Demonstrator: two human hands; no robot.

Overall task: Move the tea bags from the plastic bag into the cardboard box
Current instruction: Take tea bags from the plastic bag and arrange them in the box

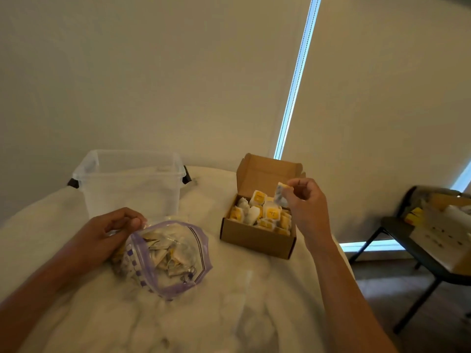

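A clear plastic bag (pixel 173 261) with a purple zip rim lies open on the white marble table, several tea bags inside it. My left hand (pixel 107 235) pinches the bag's rim at its upper left edge. To the right stands an open brown cardboard box (pixel 257 240), its lid flap raised, holding several yellow-and-white tea bags (pixel 262 212). My right hand (pixel 305 200) hovers over the box's right side and pinches one tea bag (pixel 280 191) between thumb and fingers, just above the others.
A clear plastic tub (pixel 130 179) with dark handles stands behind the bag. The table edge curves off at the right. A dark side table (pixel 420 250) with papers and boxes stands on the floor at far right. Window blinds fill the background.
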